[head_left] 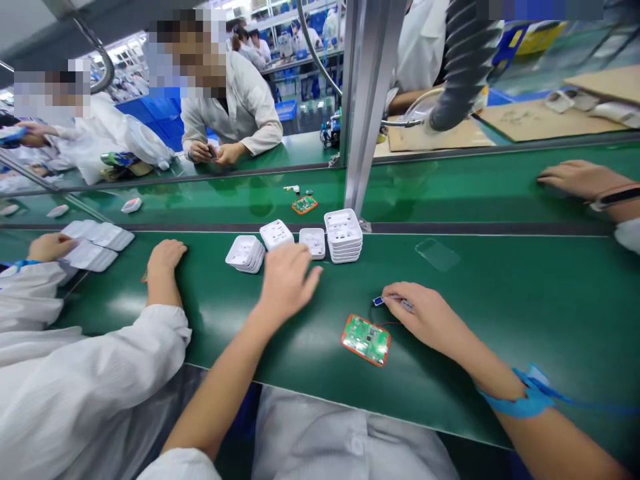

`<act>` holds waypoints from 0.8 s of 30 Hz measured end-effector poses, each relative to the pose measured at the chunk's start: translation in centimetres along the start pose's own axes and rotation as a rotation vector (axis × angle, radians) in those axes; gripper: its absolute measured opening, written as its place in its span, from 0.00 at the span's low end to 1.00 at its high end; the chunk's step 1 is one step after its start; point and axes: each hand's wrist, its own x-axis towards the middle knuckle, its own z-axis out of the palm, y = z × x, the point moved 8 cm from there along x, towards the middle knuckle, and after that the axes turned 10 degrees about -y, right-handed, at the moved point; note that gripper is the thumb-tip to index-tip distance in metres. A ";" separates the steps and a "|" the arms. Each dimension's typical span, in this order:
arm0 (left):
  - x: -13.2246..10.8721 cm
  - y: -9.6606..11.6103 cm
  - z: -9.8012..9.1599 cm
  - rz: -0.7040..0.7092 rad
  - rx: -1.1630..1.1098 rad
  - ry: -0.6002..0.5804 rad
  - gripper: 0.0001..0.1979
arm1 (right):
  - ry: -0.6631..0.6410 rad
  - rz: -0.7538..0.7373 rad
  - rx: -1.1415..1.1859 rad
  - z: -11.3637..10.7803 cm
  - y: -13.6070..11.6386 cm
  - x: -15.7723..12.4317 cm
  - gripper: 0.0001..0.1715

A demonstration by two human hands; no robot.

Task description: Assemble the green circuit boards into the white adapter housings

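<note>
My left hand (287,280) reaches forward over the green table (500,313), fingers spread and holding nothing, just short of the white plastic housings (277,233). My right hand (425,317) rests on the table with its fingers pinched on a small blue part (379,301). A thin red wire runs from that part toward a green circuit board in an orange frame (367,339), which lies flat between my hands. A blue wrist strap (530,397) circles my right wrist.
Stacks of white housings (343,235) stand by the conveyor edge. A second orange-framed board (305,205) lies on the belt beyond. A neighbour's hand (165,257) rests at my left, another person's hand (580,179) at far right. A metal post (367,100) rises ahead.
</note>
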 end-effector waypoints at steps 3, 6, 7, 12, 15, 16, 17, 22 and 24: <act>1.2 -5.0 -2.4 -0.168 0.168 0.002 0.14 | 0.043 0.033 -0.199 -0.5 0.1 -0.2 0.15; 2.2 -8.2 -1.7 -0.248 0.324 -0.178 0.19 | 0.185 0.199 -0.461 -1.4 -0.2 -1.0 0.20; 2.3 -8.7 -1.3 -0.249 0.335 -0.215 0.19 | 0.181 0.265 -0.504 -1.3 -0.1 -1.3 0.22; 2.2 -9.3 -2.2 -0.250 0.174 -0.117 0.18 | 0.066 0.292 -0.427 0.1 0.5 -1.1 0.15; 1.2 -8.0 -3.3 -0.225 0.038 0.035 0.19 | 0.119 0.222 -0.335 -0.1 0.6 -0.6 0.14; 0.7 -7.2 -3.3 -0.210 0.000 0.081 0.19 | 0.134 0.188 -0.292 -0.3 0.4 -0.4 0.13; 0.1 -6.4 -3.0 -0.204 -0.040 0.113 0.17 | 0.147 0.143 -0.244 -0.4 0.1 -0.3 0.11; -1.8 -3.5 3.9 -0.379 -0.428 -0.061 0.19 | 0.138 -0.145 -0.082 -1.0 -3.7 0.1 0.10; -1.8 -2.3 7.1 -0.428 -0.621 -0.176 0.22 | 0.147 -0.245 -0.071 -1.0 -5.3 0.4 0.11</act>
